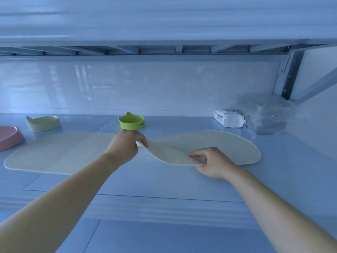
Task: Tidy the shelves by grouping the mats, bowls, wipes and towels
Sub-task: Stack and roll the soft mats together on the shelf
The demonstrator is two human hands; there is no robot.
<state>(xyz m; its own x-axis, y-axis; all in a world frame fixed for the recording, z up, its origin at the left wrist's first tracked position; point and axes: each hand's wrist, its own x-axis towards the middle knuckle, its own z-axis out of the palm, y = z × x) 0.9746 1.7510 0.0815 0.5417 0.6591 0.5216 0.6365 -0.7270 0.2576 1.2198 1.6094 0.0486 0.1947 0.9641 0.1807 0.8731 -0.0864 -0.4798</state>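
On the shelf (pixel 164 181), the left hand (pixel 125 145) pinches the raised end of a cream mat (pixel 228 147), the right hand (pixel 211 163) grips its front edge, and a second mat (pixel 60 152) lies flat alongside.

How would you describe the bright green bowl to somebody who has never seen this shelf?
On the blue shelf, in front of the white back wall, stand three bowls. The bright green bowl is the rightmost, just behind the left hand. Unlike the pale yellow bowl and the pink bowl, it is vivid lime with black writing on its side.
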